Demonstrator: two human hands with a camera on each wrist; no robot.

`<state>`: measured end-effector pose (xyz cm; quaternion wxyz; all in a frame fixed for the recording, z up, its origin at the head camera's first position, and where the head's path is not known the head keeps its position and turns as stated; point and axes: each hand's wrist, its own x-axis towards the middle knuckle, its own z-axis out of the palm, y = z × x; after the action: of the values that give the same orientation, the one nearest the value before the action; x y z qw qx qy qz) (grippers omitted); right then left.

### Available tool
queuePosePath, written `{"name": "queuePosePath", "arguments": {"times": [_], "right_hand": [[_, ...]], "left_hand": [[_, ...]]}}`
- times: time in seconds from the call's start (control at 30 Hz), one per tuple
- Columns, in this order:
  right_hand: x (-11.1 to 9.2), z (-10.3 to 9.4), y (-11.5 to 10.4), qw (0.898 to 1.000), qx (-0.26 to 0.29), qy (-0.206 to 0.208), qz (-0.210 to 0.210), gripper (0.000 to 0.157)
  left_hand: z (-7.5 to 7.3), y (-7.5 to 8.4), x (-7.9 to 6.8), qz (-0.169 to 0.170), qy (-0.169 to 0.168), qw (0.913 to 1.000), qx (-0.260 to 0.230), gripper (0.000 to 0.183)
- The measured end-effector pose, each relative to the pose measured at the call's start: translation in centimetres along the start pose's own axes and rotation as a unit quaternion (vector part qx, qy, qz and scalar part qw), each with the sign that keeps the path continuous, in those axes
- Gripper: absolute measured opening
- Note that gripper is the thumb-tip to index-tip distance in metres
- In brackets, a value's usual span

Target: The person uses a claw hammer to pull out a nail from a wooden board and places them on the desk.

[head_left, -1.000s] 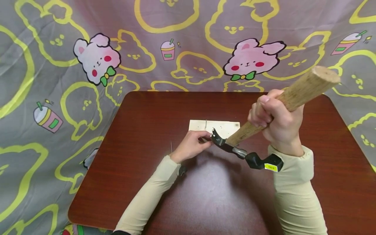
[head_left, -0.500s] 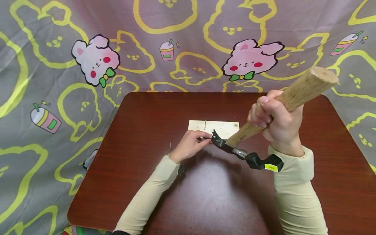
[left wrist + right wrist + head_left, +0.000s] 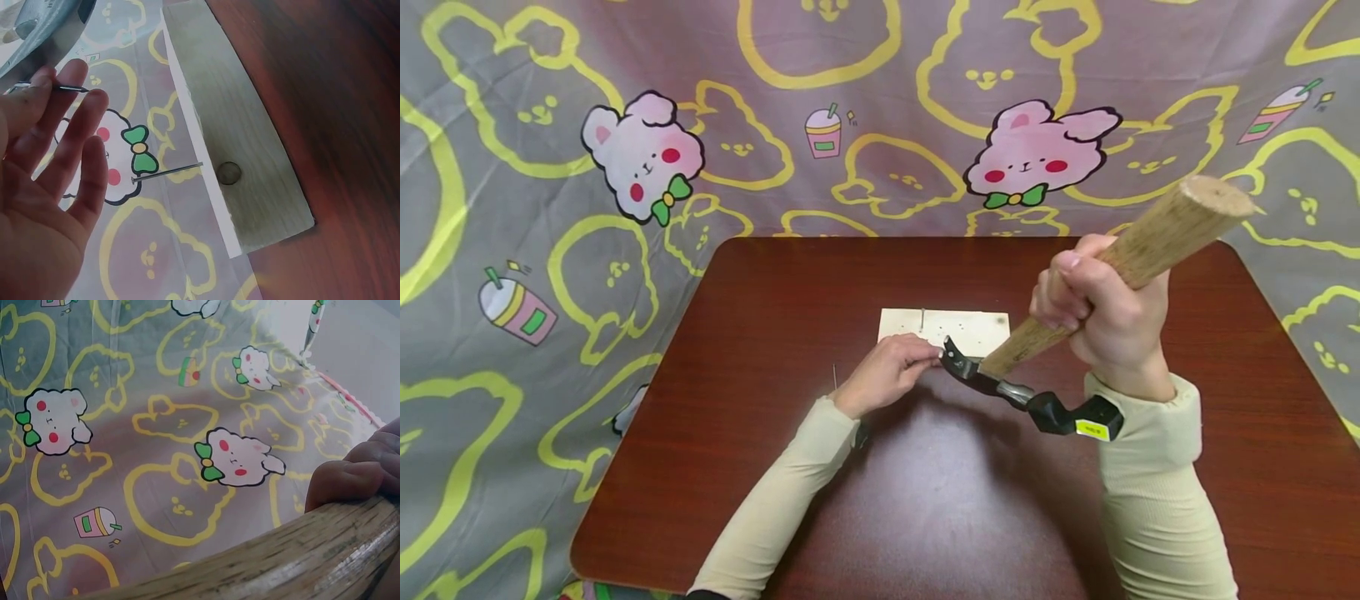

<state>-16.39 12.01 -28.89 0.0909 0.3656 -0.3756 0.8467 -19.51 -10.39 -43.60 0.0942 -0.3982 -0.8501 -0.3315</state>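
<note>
My left hand (image 3: 883,375) is close over the near edge of a pale wooden board (image 3: 981,327). In the left wrist view its thumb and fingers pinch a small nail (image 3: 70,88), point outward. A second nail (image 3: 167,172) stands upright in the board, its head well above the wood. My right hand (image 3: 1108,321) grips the wooden handle (image 3: 1180,225) of a claw hammer. The dark hammer head (image 3: 964,368) hangs right beside the left fingertips, overlapping the board's near side in the head view. In the right wrist view the fingers (image 3: 350,481) wrap the handle.
The board has several small dark holes or marks and lies on a reddish-brown table (image 3: 760,308). A patterned curtain (image 3: 887,100) surrounds the table's back and left. A black wrist camera mount (image 3: 1067,414) sticks out from the right cuff.
The left fingers have drawn closer together beside the hammer head. The hammer handle's end has shifted slightly left and down; the grip is unchanged. The whole head view has drifted a little.
</note>
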Motion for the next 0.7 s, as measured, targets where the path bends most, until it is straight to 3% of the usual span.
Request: {"name": "queuePosePath", "arguments": {"times": [0.2,0.4,0.57,0.7], "right_hand": [[0.0,-0.2,0.0,1.000,-0.005,-0.005,-0.001,0.030],[-0.1,-0.4,0.2,1.000,-0.009,-0.002,0.006,0.028],[-0.1,-0.5,0.1,1.000,-0.007,0.009,0.014,0.028],[-0.1,-0.7,-0.1,1.000,-0.009,0.017,0.014,0.029]], "left_hand": [[0.2,0.0,0.0,-0.008,0.022,0.9997,-0.008,0.016],[0.1,0.2,0.1,-0.066,0.087,0.9923,-0.059,0.013],[-1.8,-0.3,-1.2,-0.151,0.139,0.9772,-0.054,0.011],[-3.7,-1.8,-3.7,-0.262,0.157,0.9519,-0.028,0.013]]}}
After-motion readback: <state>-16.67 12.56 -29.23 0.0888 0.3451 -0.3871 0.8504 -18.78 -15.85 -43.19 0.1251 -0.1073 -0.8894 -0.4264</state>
